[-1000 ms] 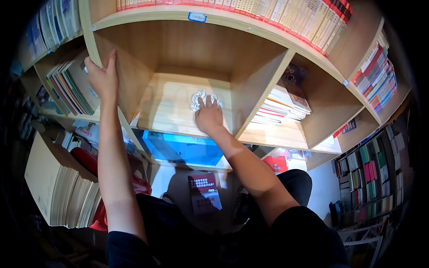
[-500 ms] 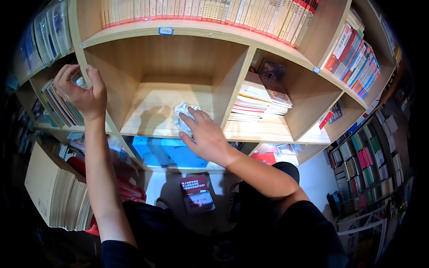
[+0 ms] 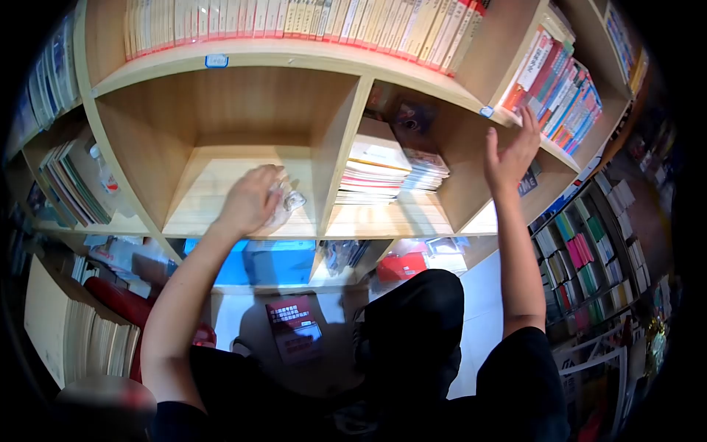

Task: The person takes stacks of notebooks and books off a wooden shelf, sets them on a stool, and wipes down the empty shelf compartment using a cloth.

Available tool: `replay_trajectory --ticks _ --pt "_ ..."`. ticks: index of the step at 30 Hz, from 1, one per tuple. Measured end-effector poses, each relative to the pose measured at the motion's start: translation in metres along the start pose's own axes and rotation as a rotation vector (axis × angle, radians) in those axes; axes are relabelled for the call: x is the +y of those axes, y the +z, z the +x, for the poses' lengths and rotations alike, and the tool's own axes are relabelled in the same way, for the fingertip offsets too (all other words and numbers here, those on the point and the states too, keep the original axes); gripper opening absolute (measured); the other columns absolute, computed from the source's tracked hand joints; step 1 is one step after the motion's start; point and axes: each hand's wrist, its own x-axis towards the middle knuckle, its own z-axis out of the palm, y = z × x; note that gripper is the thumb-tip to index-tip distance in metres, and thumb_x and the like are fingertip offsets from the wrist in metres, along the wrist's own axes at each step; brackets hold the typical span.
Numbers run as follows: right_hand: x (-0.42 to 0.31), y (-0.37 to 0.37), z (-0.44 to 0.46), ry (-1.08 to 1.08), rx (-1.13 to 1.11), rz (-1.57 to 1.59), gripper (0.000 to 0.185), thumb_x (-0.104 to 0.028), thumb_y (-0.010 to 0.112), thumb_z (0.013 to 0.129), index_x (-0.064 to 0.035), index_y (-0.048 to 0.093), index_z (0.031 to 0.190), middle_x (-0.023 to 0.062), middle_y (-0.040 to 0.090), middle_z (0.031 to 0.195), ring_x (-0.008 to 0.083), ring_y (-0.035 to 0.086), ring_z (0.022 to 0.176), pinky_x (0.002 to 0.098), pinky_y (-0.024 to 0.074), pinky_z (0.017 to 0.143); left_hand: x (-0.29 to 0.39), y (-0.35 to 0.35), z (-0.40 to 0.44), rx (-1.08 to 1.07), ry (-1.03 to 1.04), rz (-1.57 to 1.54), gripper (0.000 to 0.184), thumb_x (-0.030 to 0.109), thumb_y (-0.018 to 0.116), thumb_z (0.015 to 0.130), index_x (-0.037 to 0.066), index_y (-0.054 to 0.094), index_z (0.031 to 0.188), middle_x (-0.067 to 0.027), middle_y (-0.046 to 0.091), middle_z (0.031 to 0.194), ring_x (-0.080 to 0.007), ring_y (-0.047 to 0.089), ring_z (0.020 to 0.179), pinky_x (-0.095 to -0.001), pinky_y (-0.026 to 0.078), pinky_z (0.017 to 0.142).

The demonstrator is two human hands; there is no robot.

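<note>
My left hand [image 3: 252,200] reaches into the middle compartment of a wooden bookshelf. Its fingers are bent over a crumpled white tissue [image 3: 286,209] that rests on the compartment floor [image 3: 199,193], partly hidden by the hand. My right hand [image 3: 512,158] is raised at the right, fingers apart, with nothing in it. It is close to the shelf edge below a row of leaning books [image 3: 556,92].
Beige-spined books [image 3: 309,20] fill the shelf above. A stack of books [image 3: 374,166] lies in the compartment to the right. A clear bottle [image 3: 104,171] stands at the left. Below are a blue box [image 3: 276,261] and a dark red book [image 3: 294,328].
My right hand has left the tissue and risen to the right. My left hand has come from the left shelf onto the tissue. The view has shifted to the right.
</note>
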Motion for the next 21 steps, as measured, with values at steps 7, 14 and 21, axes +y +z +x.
replay_trajectory --ticks 7,14,21 --pt "0.021 0.020 -0.014 0.049 -0.023 0.085 0.055 -0.018 0.067 0.080 -0.0030 0.051 0.130 0.0175 0.055 0.126 0.0367 0.049 0.119 0.0455 0.0342 0.106 -0.022 0.056 -0.037 -0.418 -0.080 0.281 0.064 0.041 0.044 0.099 -0.002 0.036 0.145 -0.0291 0.027 0.153 -0.0462 0.027 0.141 -0.0472 0.026 0.116" --pt "0.018 0.044 -0.016 0.052 0.178 0.087 0.049 -0.016 0.067 0.077 -0.0026 0.056 0.123 0.0164 0.057 0.120 0.0346 0.052 0.115 0.0429 0.0355 0.104 -0.013 0.063 -0.022 -0.354 -0.207 0.083 0.055 0.032 0.044 0.100 0.009 0.035 0.149 -0.0314 0.024 0.153 -0.0480 0.024 0.141 -0.0522 0.024 0.115" --pt "0.021 0.057 -0.019 0.104 0.280 0.165 0.037 -0.011 0.066 0.079 -0.0036 0.063 0.115 0.0131 0.061 0.113 0.0298 0.056 0.108 0.0374 0.0389 0.100 -0.045 0.098 0.009 -0.498 -0.232 0.254 0.053 0.030 0.039 0.100 0.016 0.035 0.151 -0.0279 0.022 0.155 -0.0474 0.022 0.143 -0.0523 0.023 0.116"
